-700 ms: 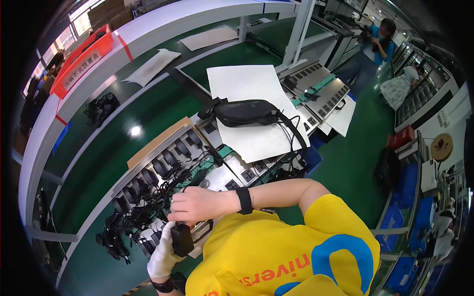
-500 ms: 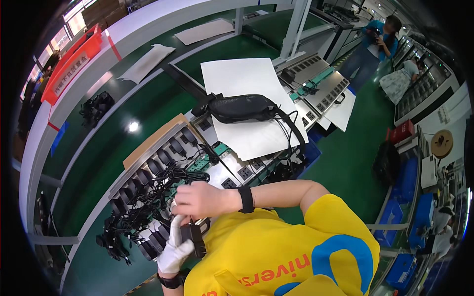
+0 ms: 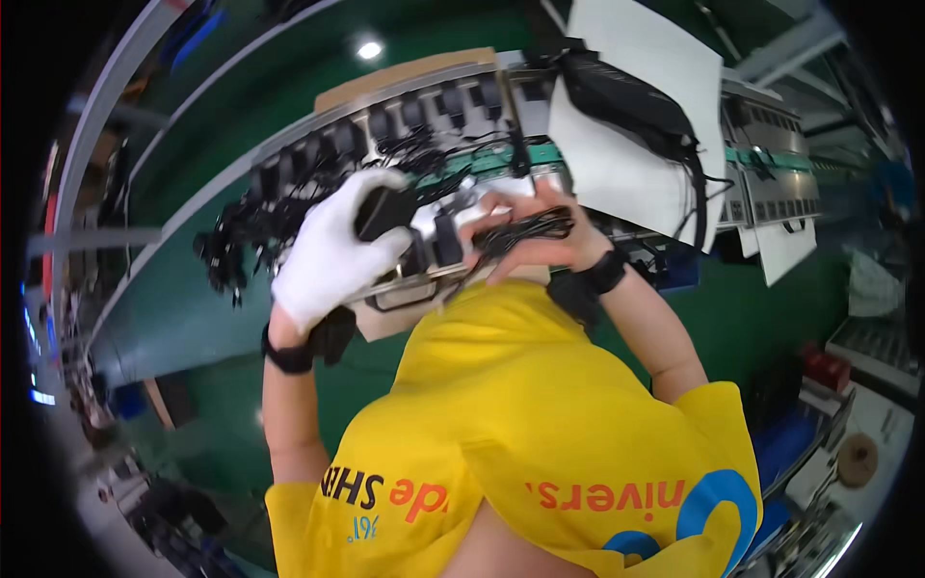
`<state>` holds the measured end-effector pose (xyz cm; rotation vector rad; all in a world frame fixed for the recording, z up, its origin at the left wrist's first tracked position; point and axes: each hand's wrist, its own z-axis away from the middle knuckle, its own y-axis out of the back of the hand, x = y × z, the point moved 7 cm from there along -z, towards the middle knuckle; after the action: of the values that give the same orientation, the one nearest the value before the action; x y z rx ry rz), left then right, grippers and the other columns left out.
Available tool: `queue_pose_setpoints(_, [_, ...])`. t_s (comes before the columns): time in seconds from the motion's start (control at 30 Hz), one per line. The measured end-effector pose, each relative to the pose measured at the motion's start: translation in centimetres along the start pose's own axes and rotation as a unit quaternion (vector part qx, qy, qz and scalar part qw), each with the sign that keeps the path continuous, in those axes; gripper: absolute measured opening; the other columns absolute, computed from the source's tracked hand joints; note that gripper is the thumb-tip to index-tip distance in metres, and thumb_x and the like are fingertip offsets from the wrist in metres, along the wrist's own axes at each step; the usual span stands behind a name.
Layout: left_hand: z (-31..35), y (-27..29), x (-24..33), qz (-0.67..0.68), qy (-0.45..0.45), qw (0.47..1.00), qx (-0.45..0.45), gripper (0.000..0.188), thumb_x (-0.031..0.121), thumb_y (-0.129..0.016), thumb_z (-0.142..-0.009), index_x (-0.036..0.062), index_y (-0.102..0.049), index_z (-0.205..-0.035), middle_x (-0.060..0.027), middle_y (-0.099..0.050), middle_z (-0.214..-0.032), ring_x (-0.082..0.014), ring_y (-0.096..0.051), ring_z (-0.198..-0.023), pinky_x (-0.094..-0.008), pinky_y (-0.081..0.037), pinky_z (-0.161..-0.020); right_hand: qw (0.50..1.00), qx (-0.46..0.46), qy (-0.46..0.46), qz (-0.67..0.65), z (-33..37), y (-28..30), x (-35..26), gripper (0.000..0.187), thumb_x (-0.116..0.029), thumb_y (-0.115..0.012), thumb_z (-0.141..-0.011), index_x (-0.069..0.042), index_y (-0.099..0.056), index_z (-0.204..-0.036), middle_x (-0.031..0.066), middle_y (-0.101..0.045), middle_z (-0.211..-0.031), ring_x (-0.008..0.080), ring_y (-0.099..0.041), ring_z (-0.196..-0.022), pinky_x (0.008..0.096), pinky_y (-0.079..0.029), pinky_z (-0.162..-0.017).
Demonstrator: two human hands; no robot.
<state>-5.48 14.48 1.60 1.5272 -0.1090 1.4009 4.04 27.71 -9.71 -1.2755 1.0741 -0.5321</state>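
Observation:
My left hand (image 3: 332,252), in a white glove, curls its thumb and fingers around a black power adapter (image 3: 385,214) over the metal socket rack. My bare right hand (image 3: 568,241) closes on a bundled black cable (image 3: 528,234), close to my yellow shirt. Between the hands, another black adapter (image 3: 446,239) stands on the near side of the rack. Along the far side runs a row of black adapters (image 3: 383,123), their cords tangled over a green strip (image 3: 551,154). Motion blurs the hands, and whether the bundled cable belongs to the held adapter cannot be made out.
Right of the rack, a black pouch with a strap (image 3: 621,101) lies on a white board (image 3: 593,183). A metal socket panel (image 3: 780,197) continues beyond it. Loose black cords (image 3: 226,252) hang at the rack's left end. A metal handle (image 3: 403,297) juts from its near edge.
The view has swung down and leftward. My hands, together at the adapter before, are now apart. My right hand has moved right and now holds the cable bundle; the left still grips an adapter.

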Motion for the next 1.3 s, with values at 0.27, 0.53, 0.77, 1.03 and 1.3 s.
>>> queue_pose_setpoints(0.27, [-5.3,-5.9,-5.9,-0.102,-0.013,0.995,0.008,0.044,0.029,-0.066,-0.077,0.0097,-0.051,-0.114,-0.0163,-0.064,-0.092,-0.0308,-0.064,-0.084,-0.0342,-0.050,-0.075,0.988,0.129,0.064,-0.051,3.2,3.0,-3.9,0.087,-0.074,-0.043,-0.077,-0.005,-0.041,-0.130,0.0197,-0.048,-0.124,0.0193,-0.050,-0.079,0.0331,-0.042,-0.076])
queue_pose_setpoints(0.53, [-3.8,-15.1,-2.5,-0.019,-0.090,0.989,-0.113,0.039,0.026,-0.064,-0.079,0.0071,-0.053,-0.112,-0.0165,-0.063,-0.090,-0.0266,-0.062,-0.082,-0.0333,-0.048,-0.078,0.594,0.458,-0.171,0.639,9.9,10.4,-5.6,0.039,-0.033,-0.059,-0.086,0.003,-0.054,-0.102,0.0069,-0.062,-0.074,0.0114,-0.054,-0.051,0.0238,-0.044,-0.048])
queue_pose_setpoints(0.77, [-7.2,-12.5,-8.2,-0.148,0.087,0.985,-0.019,0.044,0.029,-0.063,-0.079,0.0082,-0.054,-0.116,-0.0197,-0.065,-0.087,-0.0342,-0.064,-0.081,-0.0374,-0.050,-0.073,0.782,0.396,-0.041,0.480,7.5,5.9,-3.8,0.046,-0.027,-0.055,-0.090,0.002,-0.046,-0.125,0.0015,-0.060,-0.065,0.0039,-0.042,-0.046,0.0173,-0.034,-0.044])
queue_pose_setpoints(1.03, [-7.2,-15.0,-7.7,-0.186,0.110,0.976,-0.039,0.048,0.033,-0.062,-0.077,0.0025,-0.054,-0.113,-0.0214,-0.064,-0.094,-0.0363,-0.061,-0.090,-0.0389,-0.048,-0.080,0.851,0.435,0.045,0.291,7.9,8.1,-2.5,0.037,-0.021,-0.064,-0.085,0.003,-0.050,-0.109,0.0061,-0.063,-0.087,0.0053,-0.047,-0.064,0.0180,-0.039,-0.054])
queue_pose_setpoints(1.3, [-6.9,-15.6,-7.9,-0.225,0.125,0.966,0.009,0.048,0.033,-0.059,-0.079,0.0033,-0.048,-0.115,-0.0253,-0.063,-0.088,-0.0399,-0.062,-0.079,-0.0422,-0.050,-0.072,0.944,0.285,-0.129,0.103,9.1,9.0,4.0,0.025,-0.022,-0.060,-0.089,-0.002,-0.058,-0.104,0.0016,-0.062,-0.087,0.0024,-0.053,-0.071,0.0160,-0.038,-0.054])
